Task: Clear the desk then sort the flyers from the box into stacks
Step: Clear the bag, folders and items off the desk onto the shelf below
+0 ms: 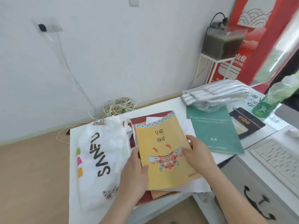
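A white plastic shopping bag [100, 152] with black lettering and coloured patches lies slumped on the left of the white desk [161, 105]; its mouth is crumpled shut, so what it holds cannot be told. Just right of it, the left hand [135, 173] grips the near left edge of a yellow flyer [163, 152], thumb on top. The flyer sits at the desk's middle on a pile of loose white papers [194, 186] and a red-brown sheet [145, 118]. It is printed with a patterned blue band along its far edge, dark characters upside down to the viewer, and a red and blue winged figure near its centre. The right hand [198, 153] holds the flyer's right edge, fingers curled over it. Further right lies a green A4 paper pack [215, 131], with a striped cloth [216, 92] beyond. Far right, a fish tank [224, 44] of murky water stands on a frame, and a green bottle [267, 102] stands on the desk, contents unclear.
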A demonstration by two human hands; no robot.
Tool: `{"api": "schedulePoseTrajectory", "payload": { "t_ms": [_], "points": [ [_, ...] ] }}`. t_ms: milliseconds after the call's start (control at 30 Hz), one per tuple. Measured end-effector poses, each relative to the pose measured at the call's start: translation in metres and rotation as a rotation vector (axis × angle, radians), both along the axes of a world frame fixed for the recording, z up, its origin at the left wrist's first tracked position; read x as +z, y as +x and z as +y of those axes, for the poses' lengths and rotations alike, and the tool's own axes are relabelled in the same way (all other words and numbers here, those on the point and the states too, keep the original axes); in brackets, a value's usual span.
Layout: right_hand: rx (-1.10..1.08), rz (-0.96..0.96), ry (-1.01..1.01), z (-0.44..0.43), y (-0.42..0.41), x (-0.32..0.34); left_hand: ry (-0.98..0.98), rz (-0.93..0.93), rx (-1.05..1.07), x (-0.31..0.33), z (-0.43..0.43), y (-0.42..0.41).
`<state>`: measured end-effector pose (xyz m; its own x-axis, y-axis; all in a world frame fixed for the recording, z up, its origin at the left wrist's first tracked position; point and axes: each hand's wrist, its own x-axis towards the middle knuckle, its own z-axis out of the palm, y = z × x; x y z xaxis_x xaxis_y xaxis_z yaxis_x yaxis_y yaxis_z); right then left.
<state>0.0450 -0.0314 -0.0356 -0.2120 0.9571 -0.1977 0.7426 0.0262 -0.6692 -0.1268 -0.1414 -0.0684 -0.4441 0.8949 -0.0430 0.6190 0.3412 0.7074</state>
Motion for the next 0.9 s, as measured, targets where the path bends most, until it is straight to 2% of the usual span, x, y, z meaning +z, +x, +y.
{"api": "schedulePoseTrajectory", "payload": {
  "t_ms": [67, 100, 133, 267, 467, 733, 900],
  "points": [
    [-0.015, -0.304, -0.005, 0.006, 0.012, -0.024, -0.101, 0.271, -0.139, -0.012, 0.004, 0.007],
    [-0.035, -0.375, -0.046, 0.008, 0.017, -0.031, -0.142, 0.337, -0.180, -0.015, 0.006, 0.009],
    [-0.063, -0.372, -0.096, 0.010, 0.021, -0.036, -0.171, 0.373, -0.196, -0.018, 0.008, 0.009],
    [-0.123, -0.143, -0.191, 0.019, 0.027, -0.043, -0.227, 0.490, -0.198, -0.022, 0.018, 0.000],
    [0.029, 0.011, -0.196, 0.029, 0.026, -0.039, -0.248, 0.396, -0.219, -0.018, 0.022, -0.002],
    [-0.204, 0.131, 0.115, 0.047, 0.016, -0.044, -0.106, 0.253, -0.028, -0.017, 0.032, 0.002],
    [-0.171, 0.185, 0.063, 0.073, 0.013, -0.052, 0.018, 0.319, 0.018, -0.016, 0.034, 0.004]
  ]
}}
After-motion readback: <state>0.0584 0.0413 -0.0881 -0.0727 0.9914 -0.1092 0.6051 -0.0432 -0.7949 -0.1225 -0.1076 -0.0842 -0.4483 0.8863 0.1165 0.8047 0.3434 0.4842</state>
